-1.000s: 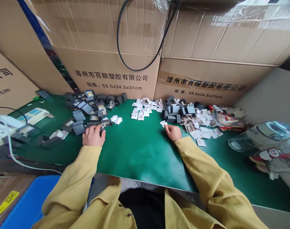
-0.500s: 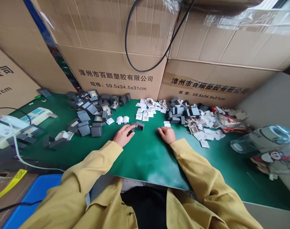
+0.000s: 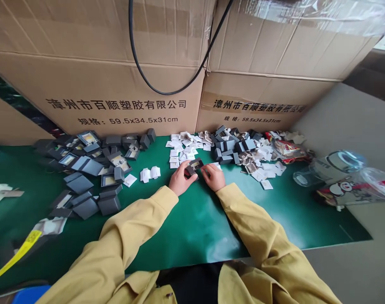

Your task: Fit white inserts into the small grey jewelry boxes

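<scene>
My left hand [image 3: 180,179] is closed round a small dark grey gift box [image 3: 195,165], its opened inside facing up. At the box's right edge, the bent fingers of my right hand [image 3: 215,177] pinch; the exact grip is partly hidden. A white card piece [image 3: 217,166] lies just behind my right hand. To the left of my hands are folded white inserts [image 3: 150,174] and a flat white square [image 3: 129,180]. Farther back lies a spread of small white card inserts [image 3: 186,145].
Dark boxes [image 3: 80,183], some open, are heaped at left. More boxes [image 3: 230,145] and crumpled white inserts [image 3: 264,162] lie at right, near clear plastic cups [image 3: 336,169]. Large cartons [image 3: 126,93] wall the back of the green table [image 3: 180,236]; a black cable [image 3: 154,86] hangs there.
My left hand has lifted the dark box and brought it rightward. My right hand has moved in to its edge. The view has shifted to the right.
</scene>
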{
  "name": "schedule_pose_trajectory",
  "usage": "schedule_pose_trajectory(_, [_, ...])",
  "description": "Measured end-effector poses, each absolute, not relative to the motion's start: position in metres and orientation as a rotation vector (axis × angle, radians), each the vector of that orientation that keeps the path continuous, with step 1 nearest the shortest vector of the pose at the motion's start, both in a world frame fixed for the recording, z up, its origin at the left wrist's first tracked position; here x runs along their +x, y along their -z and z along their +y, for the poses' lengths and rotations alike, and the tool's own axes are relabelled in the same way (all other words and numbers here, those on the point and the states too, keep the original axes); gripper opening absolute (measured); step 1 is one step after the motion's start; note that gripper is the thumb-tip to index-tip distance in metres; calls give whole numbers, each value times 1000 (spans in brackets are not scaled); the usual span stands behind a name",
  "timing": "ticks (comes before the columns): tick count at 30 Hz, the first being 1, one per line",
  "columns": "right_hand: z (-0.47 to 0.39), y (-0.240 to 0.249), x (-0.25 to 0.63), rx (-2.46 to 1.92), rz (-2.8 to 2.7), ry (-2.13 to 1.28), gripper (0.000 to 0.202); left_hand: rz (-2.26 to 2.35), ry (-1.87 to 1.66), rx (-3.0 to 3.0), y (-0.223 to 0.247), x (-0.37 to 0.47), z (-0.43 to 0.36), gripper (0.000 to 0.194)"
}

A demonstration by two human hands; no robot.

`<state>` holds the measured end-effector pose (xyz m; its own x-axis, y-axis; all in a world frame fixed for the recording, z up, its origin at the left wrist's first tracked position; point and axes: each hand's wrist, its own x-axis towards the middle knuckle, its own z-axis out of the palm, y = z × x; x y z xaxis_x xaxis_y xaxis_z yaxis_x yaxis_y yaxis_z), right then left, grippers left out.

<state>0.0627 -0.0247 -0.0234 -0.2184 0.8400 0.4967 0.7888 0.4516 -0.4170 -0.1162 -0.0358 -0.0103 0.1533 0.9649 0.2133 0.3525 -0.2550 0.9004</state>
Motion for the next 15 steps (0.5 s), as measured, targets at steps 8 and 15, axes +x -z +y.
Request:
schedule_pose_trajectory(8, [-7, 16, 106, -1728, -2034, 27, 20, 765, -1023, 877, 1, -122, -37, 58])
schedule_pose_trajectory(15, [-12, 5, 105, -1812, -2123, -42, 18, 748, -984, 819, -8, -117, -44, 67])
